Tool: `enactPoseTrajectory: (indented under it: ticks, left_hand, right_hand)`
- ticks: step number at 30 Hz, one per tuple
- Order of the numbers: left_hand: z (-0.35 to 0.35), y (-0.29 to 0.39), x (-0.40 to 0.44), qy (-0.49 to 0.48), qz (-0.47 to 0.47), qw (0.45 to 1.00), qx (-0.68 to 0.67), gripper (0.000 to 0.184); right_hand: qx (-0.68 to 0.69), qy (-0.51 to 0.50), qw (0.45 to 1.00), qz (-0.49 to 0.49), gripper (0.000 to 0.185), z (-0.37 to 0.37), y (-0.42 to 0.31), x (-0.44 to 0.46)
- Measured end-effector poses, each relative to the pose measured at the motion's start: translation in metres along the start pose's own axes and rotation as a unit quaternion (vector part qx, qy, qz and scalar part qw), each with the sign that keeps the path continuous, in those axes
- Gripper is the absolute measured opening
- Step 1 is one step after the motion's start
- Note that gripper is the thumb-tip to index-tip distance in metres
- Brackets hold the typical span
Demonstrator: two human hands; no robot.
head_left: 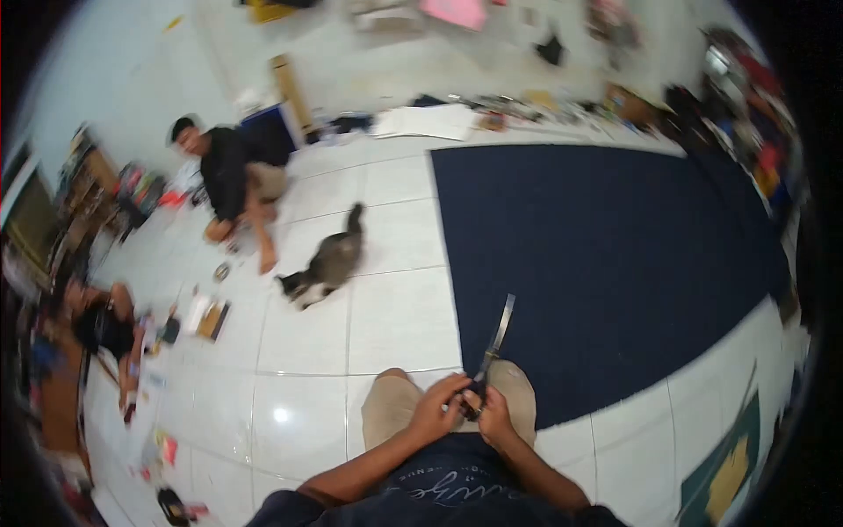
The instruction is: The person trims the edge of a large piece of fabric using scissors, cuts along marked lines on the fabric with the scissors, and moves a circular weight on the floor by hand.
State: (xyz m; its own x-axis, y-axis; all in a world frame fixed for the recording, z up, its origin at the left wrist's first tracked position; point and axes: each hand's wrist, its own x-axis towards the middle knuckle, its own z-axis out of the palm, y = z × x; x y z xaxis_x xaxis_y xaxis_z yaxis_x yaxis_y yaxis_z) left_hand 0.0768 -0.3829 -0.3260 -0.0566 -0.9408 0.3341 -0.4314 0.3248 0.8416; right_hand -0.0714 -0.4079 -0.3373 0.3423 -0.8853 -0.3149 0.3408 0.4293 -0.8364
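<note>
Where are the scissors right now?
In the head view, low and just right of centre: the scissors are between the left hand and right hand, pointing toward the navy cloth.

1. On white floor tiles [399,303]: a dark-and-white cat [336,259].
2. Farther left: a crouching person [224,176] in black.
3. At far left: another person [101,325].
4. Before the back wall [492,61]: flat white sheets [424,122].

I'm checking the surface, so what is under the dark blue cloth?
White floor tiles border the dark blue cloth and likely run beneath it; whatever the cloth actually covers cannot be seen.
</note>
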Motion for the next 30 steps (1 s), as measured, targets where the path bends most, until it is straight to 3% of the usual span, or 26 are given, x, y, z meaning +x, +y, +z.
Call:
enactPoseTrajectory:
  ticks: [1, 3, 4, 6, 8, 10, 14, 17, 18, 20, 21, 23, 26, 27, 30]
  left_hand:
    - [-0.004, 0.000, 0.002, 0.038, -0.009, 0.999, 0.010, 0.038]
    - [-0.006, 0.000, 0.003, -0.017, 0.015, 0.995, 0.102, 0.043]
    - [-0.005, 0.000, 0.003, 0.006, 0.007, 0.995, 0.100, 0.043]
    - [-0.005, -0.001, 0.000, -0.055, -0.026, 0.995, -0.078, 0.050]
    - [-0.006, 0.000, -0.001, -0.065, -0.019, 0.996, -0.063, 0.055]
    - [-0.014, 0.007, -0.001, -0.107, -0.094, 0.979, -0.146, 0.054]
    - [0.005, -0.007, -0.011, -0.008, -0.122, 0.951, -0.283, 0.051]
    - [0.004, -0.006, -0.014, -0.001, -0.177, 0.922, -0.345, 0.043]
    - [0.001, -0.005, -0.016, 0.004, -0.178, 0.921, -0.346, 0.043]
    - [-0.006, -0.001, -0.018, -0.006, -0.192, 0.966, -0.173, 0.034]
    - [-0.005, -0.001, -0.020, 0.001, -0.194, 0.965, -0.174, 0.034]
    - [-0.004, -0.001, -0.022, 0.042, -0.140, 0.987, -0.069, 0.030]
    - [-0.011, 0.001, -0.019, 0.059, -0.081, 0.994, -0.052, 0.029]
    - [-0.013, 0.001, -0.018, 0.068, -0.083, 0.993, -0.047, 0.029]
    - [-0.013, 0.002, -0.015, 0.028, -0.167, 0.969, -0.182, 0.033]
  right_hand:
    - [-0.019, -0.034, 0.999, 0.011, 0.018, -0.001, 0.001, 0.003]
    - [-0.102, -0.010, 0.990, -0.092, 0.022, -0.007, -0.001, 0.007]
    - [-0.118, -0.027, 0.989, -0.086, 0.022, -0.005, -0.006, 0.008]
    - [-0.099, -0.032, 0.987, -0.120, 0.026, 0.003, -0.013, 0.003]
    - [-0.124, -0.031, 0.983, -0.130, 0.023, 0.003, -0.018, 0.002]
    - [-0.161, 0.023, 0.984, -0.067, 0.019, 0.000, -0.019, 0.002]
    - [-0.097, 0.025, 0.991, -0.084, 0.026, 0.000, -0.011, 0.006]
    - [-0.085, 0.000, 0.994, -0.064, 0.025, 0.003, -0.013, 0.003]
    - [-0.087, -0.004, 0.994, -0.062, 0.025, 0.002, -0.011, 0.003]
    - [-0.148, -0.027, 0.988, -0.041, 0.026, -0.002, -0.009, 0.003]
    - [-0.151, -0.032, 0.987, -0.038, 0.026, -0.002, -0.008, 0.002]
    - [-0.182, -0.009, 0.983, -0.021, 0.032, 0.002, -0.005, 0.003]
    - [-0.166, -0.008, 0.986, -0.019, 0.034, 0.003, 0.002, 0.000]
    - [-0.105, -0.040, 0.994, -0.001, 0.035, 0.001, 0.001, -0.001]
    - [0.011, -0.022, 0.999, 0.035, 0.031, 0.013, -0.007, -0.008]
